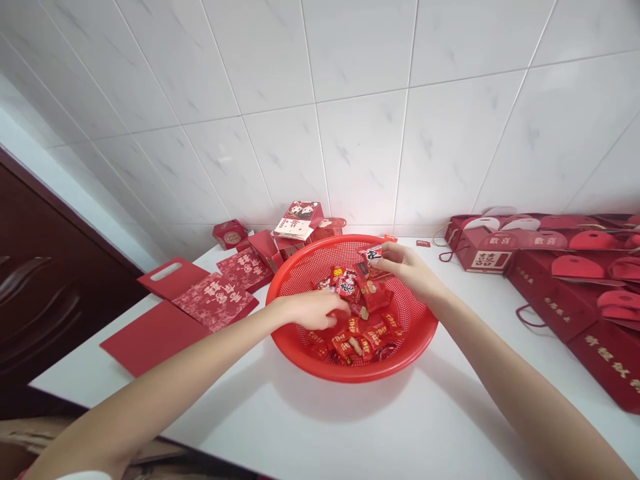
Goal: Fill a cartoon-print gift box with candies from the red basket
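Note:
A round red plastic basket stands on the white table, filled with several small red wrapped candies. My left hand reaches down into the basket among the candies, fingers curled over them; what they hold is hidden. My right hand hovers over the far side of the basket and pinches a small red and white candy packet.
Flat unfolded red gift boxes lie left of the basket, with small folded red boxes behind by the tiled wall. Rows of finished red gift boxes with handles fill the right side. A dark wooden cabinet stands at left.

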Available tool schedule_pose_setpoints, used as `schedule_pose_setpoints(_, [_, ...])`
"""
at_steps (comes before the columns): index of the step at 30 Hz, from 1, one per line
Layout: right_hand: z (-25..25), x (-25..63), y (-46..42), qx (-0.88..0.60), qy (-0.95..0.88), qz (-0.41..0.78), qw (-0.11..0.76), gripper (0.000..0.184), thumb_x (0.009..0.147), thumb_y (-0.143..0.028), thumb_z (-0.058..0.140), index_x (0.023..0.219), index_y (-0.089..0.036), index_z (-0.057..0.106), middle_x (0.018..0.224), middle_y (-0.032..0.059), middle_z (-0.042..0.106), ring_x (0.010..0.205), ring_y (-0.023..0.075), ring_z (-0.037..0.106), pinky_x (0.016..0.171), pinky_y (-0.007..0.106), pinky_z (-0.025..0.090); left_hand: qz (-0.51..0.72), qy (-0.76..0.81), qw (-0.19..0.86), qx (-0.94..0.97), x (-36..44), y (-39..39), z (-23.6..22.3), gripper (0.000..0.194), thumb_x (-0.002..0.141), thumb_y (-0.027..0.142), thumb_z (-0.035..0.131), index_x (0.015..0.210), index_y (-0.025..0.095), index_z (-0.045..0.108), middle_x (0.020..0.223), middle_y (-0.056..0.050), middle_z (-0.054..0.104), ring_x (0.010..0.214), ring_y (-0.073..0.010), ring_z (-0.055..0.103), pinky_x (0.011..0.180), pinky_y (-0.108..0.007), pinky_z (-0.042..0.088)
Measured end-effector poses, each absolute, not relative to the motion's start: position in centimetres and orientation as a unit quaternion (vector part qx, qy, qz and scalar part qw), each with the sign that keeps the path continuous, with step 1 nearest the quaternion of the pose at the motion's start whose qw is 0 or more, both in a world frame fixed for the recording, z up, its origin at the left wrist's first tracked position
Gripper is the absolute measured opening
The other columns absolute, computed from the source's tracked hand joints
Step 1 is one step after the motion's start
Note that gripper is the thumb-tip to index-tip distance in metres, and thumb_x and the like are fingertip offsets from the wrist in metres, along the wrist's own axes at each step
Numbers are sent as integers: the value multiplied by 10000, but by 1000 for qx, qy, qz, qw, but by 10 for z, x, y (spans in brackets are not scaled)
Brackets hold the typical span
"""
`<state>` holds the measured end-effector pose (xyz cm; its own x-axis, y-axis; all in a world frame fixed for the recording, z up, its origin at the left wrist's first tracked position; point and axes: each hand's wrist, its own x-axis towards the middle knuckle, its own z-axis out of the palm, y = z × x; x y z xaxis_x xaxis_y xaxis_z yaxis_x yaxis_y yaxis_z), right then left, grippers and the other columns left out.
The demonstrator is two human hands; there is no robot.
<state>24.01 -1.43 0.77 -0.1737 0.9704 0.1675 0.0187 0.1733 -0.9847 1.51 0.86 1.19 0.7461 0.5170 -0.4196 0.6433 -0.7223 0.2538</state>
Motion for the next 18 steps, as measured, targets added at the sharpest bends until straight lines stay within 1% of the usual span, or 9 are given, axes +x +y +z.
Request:
schedule_pose_setpoints(2, [5,241,-12,-414,-589,491,490,263,757,-393,739,887,-195,625,946,48,710,877,208,678,766,343,539,-143,320,158,923,24,12,12,460,879,123,526,1301,252,658,1266,-83,688,1133,-261,631,924,-338,481])
schedule_pose_setpoints(3, [4,241,-11,-412,-588,493,491,270,757,-403,736,890,-197,622,944,48,711,880,211,679,763,343,537,-139,319,148,926,30,14,11,471,878,134,531,1314,266,648,1297,-83,668,1160,-275,618,915,-345,488])
schedule_pose_setpoints(6, [1,242,-8,-412,-584,492,497,294,756,-432,732,890,-201,610,929,47,710,867,208,674,757,345,532,-157,316,125,927,45,19,4,467,865,183,578,1316,284,646,1306,-102,643,1113,-315,635,813,-360,521])
schedule_pose_setpoints(9, [-1,242,-7,-411,-582,489,504,307,740,-441,741,854,-197,592,903,39,701,831,198,667,748,346,533,-181,325,85,924,54,21,-4,428,853,215,623,1277,251,672,1295,-135,632,1069,-341,651,795,-393,526])
schedule_pose_setpoints(11, [-1,242,-7,-404,-580,492,508,305,730,-430,747,845,-196,589,900,35,700,829,197,671,753,347,538,-190,337,80,919,54,21,-5,372,863,218,618,1224,253,698,1272,-124,653,1052,-331,661,807,-394,521])
schedule_pose_setpoints(13, [-1,241,-7,-399,-579,494,511,299,724,-417,755,852,-195,600,903,33,698,844,201,676,775,353,544,-194,344,98,913,52,21,-3,345,872,217,614,1199,273,707,1237,-94,684,1025,-303,672,809,-371,514])
schedule_pose_setpoints(15, [-1,241,-7,-399,-581,495,509,298,722,-408,758,867,-194,611,901,33,695,856,206,681,803,366,549,-197,344,116,911,48,22,-1,354,868,214,626,1208,275,702,1199,-77,706,1018,-285,674,798,-346,508])
schedule_pose_setpoints(18, [-1,241,-8,-399,-584,499,501,302,730,-401,752,898,-189,620,906,46,701,860,218,688,821,389,552,-205,338,127,910,43,24,0,442,822,265,703,1263,260,680,1159,-83,713,1017,-298,668,756,-331,501])
